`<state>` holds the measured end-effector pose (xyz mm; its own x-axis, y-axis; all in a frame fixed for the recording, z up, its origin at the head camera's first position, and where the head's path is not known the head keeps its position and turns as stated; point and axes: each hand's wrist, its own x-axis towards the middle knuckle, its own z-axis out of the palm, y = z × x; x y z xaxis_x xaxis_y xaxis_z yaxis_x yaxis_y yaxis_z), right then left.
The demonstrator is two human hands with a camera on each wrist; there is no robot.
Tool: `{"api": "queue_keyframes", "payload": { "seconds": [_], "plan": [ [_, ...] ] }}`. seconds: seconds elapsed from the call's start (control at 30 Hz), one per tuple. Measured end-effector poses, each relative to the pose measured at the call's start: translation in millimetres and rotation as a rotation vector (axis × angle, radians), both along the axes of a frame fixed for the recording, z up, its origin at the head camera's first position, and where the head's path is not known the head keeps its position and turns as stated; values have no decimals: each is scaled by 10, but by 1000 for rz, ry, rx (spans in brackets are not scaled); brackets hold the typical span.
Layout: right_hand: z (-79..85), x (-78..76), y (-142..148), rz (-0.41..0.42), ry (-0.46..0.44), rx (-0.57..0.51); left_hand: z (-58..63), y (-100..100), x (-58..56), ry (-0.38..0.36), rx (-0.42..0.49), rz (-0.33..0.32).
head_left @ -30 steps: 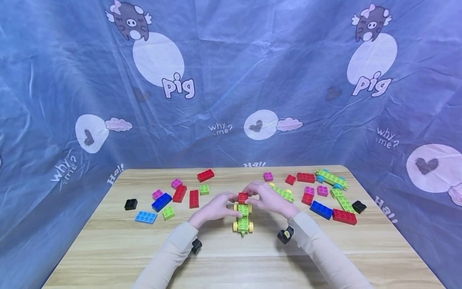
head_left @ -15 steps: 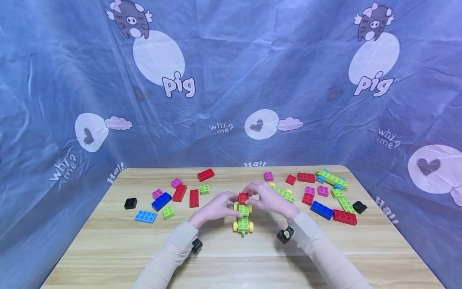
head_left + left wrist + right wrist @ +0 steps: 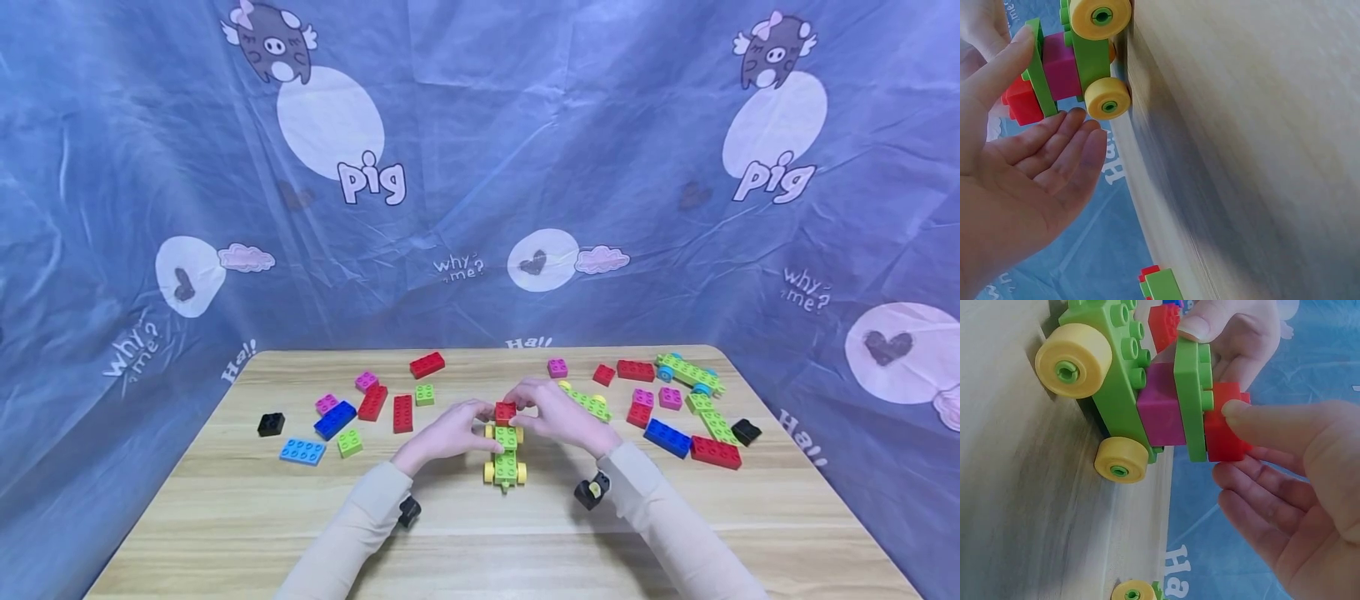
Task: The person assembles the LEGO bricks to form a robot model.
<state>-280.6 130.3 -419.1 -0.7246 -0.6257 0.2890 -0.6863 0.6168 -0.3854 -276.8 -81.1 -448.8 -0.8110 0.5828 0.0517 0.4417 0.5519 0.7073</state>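
Observation:
On the table stands a green toy car base (image 3: 505,471) with yellow wheels. A magenta brick (image 3: 1161,403) sits on it, and a thin green building plate (image 3: 1191,400) lies on the magenta brick. On the far end of that plate is a red brick (image 3: 506,412). My left hand (image 3: 452,429) holds the plate, its thumb at the near end and its fingertips toward the far end. My right hand (image 3: 558,412) pinches the red brick between thumb and fingers. In the head view the magenta brick is hidden under the plate.
Loose red, blue, magenta, green and black bricks lie left and right, including a light blue brick (image 3: 303,451) and a dark blue brick (image 3: 667,437). Behind my right hand is another yellow-wheeled base (image 3: 588,403). A blue-wheeled base (image 3: 690,374) stands far right. A patterned curtain (image 3: 480,183) hangs behind.

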Motion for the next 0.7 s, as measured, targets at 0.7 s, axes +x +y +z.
{"api": "queue_keyframes", "payload": {
  "seconds": [0.7],
  "plan": [
    [-72, -14, 105, -24, -129, -130, -9, 2, 9, -31, 21, -1]
  ]
}}
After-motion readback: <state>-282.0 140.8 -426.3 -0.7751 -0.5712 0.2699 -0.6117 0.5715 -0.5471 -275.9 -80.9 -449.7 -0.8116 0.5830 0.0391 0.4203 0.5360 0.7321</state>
